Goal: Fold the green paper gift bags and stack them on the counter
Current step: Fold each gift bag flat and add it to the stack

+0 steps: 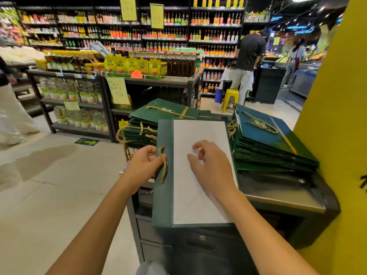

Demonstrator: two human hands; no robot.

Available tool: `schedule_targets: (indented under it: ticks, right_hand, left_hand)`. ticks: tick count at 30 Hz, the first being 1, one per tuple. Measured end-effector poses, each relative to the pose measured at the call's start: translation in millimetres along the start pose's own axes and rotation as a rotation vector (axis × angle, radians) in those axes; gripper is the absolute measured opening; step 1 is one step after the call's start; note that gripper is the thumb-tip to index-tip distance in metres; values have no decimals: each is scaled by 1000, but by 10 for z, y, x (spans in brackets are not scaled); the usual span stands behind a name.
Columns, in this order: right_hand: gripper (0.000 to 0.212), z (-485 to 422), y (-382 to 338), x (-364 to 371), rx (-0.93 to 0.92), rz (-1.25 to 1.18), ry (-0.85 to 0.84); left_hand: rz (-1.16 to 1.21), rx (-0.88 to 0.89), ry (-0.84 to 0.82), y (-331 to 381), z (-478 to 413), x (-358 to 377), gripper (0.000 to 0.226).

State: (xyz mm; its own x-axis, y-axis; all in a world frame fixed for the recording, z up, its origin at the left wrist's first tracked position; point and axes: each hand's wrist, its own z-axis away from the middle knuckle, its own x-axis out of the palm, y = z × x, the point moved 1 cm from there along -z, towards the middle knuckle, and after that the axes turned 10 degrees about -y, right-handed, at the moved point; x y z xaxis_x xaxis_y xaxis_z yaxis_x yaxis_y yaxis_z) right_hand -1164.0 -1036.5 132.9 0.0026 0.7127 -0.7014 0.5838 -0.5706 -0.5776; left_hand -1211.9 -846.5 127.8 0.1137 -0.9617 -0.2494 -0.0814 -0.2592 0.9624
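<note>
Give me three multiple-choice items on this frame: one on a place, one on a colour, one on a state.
1. Where does the middle bag lie?
A) on the counter, between the left stack and the right stack
B) on the floor
C) on a store shelf

2. What colour is its upturned panel?
A) red
B) white
C) black

3. What is the left hand doing?
A) hanging free
B) pressing the right stack
C) gripping the middle bag's left edge beside a gold rope handle

Answers:
1 A: stacks of green bags flank it on the countertop.
2 B: the broad face under the right hand is white.
3 C: its fingers curl round the green edge.
</note>
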Motion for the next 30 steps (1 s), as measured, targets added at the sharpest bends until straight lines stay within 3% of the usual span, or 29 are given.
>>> schedule_targets:
  ticks: [4,8,11,14,18,24,30]
  right_hand:
    - [29,-280,-314,235,2,-105,-54]
    - [55,-513,-479,387,113,103,-138]
    - [41,-598,-487,462,140,159,-165]
    - [18,-621,-380,469,126,19,-219]
    - [14,-478,-239,382,78,-309,-152]
    - [11,-299,-143,380,-1,-460,-96]
    - [13,-253,-129,283,-14,-578,-182]
  left_hand:
    - [-52,11,7,-49,-13,-22,13]
    - [-122,46,17,-144,-48,-76,10]
    - [-126,68,17,-163,-45,-70,13]
    - [-92,85,-7,-153,-40,-65,13]
    - [29,48,-72,-130,-45,-93,16]
    - [84,0,-72,-121,-64,-86,15]
    - [94,-23,-71,-129,-90,-89,13]
